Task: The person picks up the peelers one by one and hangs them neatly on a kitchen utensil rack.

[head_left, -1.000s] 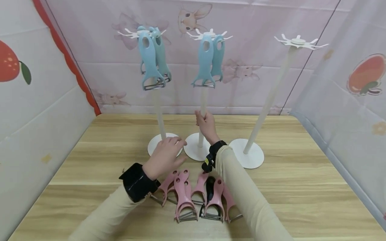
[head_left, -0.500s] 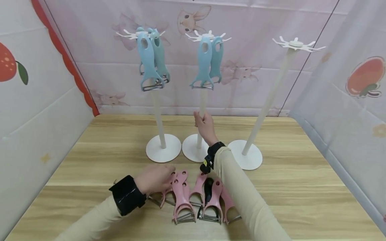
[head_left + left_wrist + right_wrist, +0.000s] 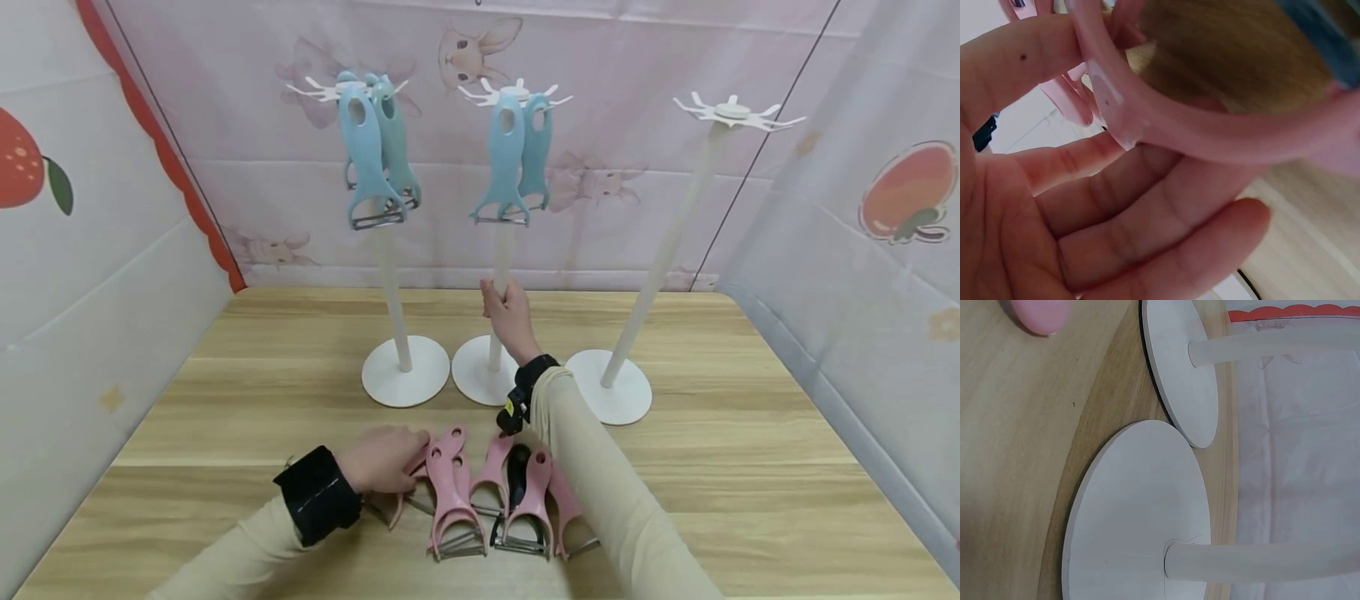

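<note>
At left, toward the table's [image 3: 712, 467] front edge, the left hand [image 3: 382, 458] pinches a pink peeler [image 3: 1210, 134] at the left end of a heap; a second ago it hung over the surface, near the stand bases. The reach has become a hold, so picking up appears under way, though the peeler seems not yet clear of the table.

Behind, toward the back edge, the left stand [image 3: 393, 292] carries at least three blue peelers [image 3: 364, 142] on its hooks, blades downward. Next in line, the rest of the heap: glossy pink peelers [image 3: 446, 492] with holed, tapering handles, forked necks and straight metal blades, overlapping around one black peeler [image 3: 517, 475].

Beyond them, the middle stand [image 3: 502, 258] bears two hanging peelers [image 3: 504, 154], one paler blue, one greener. The right hand [image 3: 510, 317] stays curled around its pole, apparently steadying it. The right stand [image 3: 664, 258] leans in view, its splayed white hooks fanning like petals over a smooth, pale pole and flat round base.

The table shows streaked, light wood grain; past its back edge, a creased pink curtain [image 3: 630, 50] bears printed rabbits.
</note>
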### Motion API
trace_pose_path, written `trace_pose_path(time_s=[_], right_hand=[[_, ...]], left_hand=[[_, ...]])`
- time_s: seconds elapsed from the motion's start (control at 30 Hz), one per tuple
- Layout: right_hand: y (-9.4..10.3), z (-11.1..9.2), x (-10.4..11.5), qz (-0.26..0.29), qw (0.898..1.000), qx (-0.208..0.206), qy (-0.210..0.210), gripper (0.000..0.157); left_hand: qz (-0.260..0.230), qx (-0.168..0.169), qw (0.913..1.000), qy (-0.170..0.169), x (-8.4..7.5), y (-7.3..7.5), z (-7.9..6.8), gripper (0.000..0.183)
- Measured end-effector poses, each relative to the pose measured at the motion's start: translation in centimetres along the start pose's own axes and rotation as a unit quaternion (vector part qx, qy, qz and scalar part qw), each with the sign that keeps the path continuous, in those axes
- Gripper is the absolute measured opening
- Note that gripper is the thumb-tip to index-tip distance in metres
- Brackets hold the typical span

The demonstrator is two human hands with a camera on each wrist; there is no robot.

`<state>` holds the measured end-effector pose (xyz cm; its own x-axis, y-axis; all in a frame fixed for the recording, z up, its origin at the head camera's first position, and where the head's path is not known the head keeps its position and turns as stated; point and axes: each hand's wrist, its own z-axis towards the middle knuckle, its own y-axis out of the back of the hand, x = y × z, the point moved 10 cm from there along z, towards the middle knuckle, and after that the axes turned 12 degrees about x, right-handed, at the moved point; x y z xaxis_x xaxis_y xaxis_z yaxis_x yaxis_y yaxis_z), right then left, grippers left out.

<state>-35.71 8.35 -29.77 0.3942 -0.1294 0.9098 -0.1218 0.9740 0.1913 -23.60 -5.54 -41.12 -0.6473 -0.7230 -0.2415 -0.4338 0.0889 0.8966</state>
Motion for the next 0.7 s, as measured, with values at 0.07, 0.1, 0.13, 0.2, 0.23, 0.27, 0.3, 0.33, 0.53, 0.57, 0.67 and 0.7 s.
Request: trace_pose_path(time_s=[0.07, 0.1, 0.13, 0.2, 0.23, 0.27, 0.3, 0.33, 0.53, 0.57, 0.67, 0.7], right_hand=[[-0.1, 0.0, 0.0, 0.001, 1.0, 0.001, 0.0, 0.022], [-0.1, 0.0, 0.0, 0.002, 1.0, 0.001, 0.002, 0.021], [-0.1, 0.0, -0.1, 0.004, 1.0, 0.001, 0.002, 0.021], [-0.1, 0.1, -0.2, 0.007, 1.0, 0.0, 0.003, 0.022], [0.0, 0.1, -0.2, 0.006, 1.0, -0.001, 0.003, 0.022], [0.0, 0.1, -0.2, 0.007, 1.0, -0.003, 0.003, 0.022], [0.1, 0.1, -0.3, 0.006, 1.0, -0.004, 0.002, 0.022], [0.1, 0.2, -0.3, 0.005, 1.0, -0.005, 0.0, 0.023], [0.1, 0.1, -0.4, 0.002, 1.0, -0.006, 0.001, 0.022], [0.1, 0.1, -0.4, 0.002, 1.0, -0.005, 0.002, 0.022], [0.1, 0.1, -0.4, 0.0, 1.0, -0.005, 0.002, 0.023], [0.1, 0.1, -0.5, -0.001, 1.0, -0.005, 0.001, 0.023]], left_hand=[[-0.004, 0.005, 1.0, 0.003, 0.2, -0.2, 0.0, 0.027], [-0.007, 0.006, 1.0, 0.003, 0.3, -0.2, -0.1, 0.028], [-0.01, 0.006, 0.9999, -0.001, 0.3, -0.1, -0.1, 0.028], [-0.019, 0.002, 0.9997, -0.013, 0.3, 0.2, -0.3, 0.028], [-0.025, -0.002, 0.9995, -0.021, 0.3, 0.4, -0.4, 0.028], [-0.029, -0.006, 0.9992, -0.027, 0.3, 0.6, -0.5, 0.028], [-0.035, -0.012, 0.9988, -0.033, 0.2, 1.0, -0.6, 0.028], [-0.038, -0.018, 0.9984, -0.038, 0.2, 1.3, -0.7, 0.028], [-0.056, -0.081, 0.994, -0.046, -0.1, 3.9, -1.2, 0.04], [-0.058, -0.097, 0.9924, -0.048, -0.2, 4.4, -1.3, 0.042], [-0.041, -0.149, 0.9865, -0.053, -0.7, 6.3, -1.7, 0.046], [-0.031, -0.17, 0.9831, -0.061, -1.0, 6.9, -1.8, 0.046]])
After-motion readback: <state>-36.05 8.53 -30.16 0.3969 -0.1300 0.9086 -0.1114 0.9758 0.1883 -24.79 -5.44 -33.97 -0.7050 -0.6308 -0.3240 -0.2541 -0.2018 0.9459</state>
